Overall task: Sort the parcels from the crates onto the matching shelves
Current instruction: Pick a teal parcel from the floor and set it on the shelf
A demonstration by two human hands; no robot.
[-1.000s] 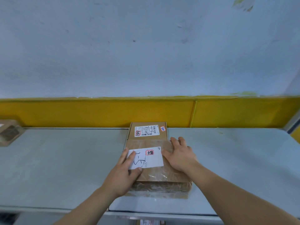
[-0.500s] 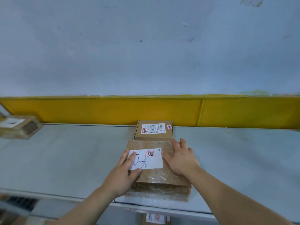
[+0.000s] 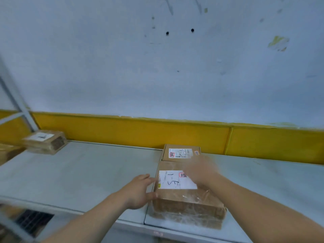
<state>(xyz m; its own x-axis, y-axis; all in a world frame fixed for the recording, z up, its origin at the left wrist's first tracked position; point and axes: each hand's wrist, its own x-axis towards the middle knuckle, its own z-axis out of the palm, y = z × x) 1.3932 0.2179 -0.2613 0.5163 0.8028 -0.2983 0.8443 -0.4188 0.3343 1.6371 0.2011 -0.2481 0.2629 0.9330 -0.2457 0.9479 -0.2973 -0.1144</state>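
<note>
Brown taped cardboard parcel w/ white label (image 3: pixel 185 206) sits on grey shelf (image 3: pixel 87 172), just right of L hand (image 3: pixel 138 192), fingers loosely spread, thumb touching its edge, prob. squaring it. R hand (image 3: pixel 201 170) over it, blurred; can't tell fingers.

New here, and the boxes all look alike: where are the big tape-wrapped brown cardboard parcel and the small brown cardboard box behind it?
Big tape-wrapped brown cardboard parcel (image 3: pixel 184 196): head view, on its taped top face, towards the front.
Small brown cardboard box (image 3: pixel 181 153): head view, on the middle of its lid.
</note>
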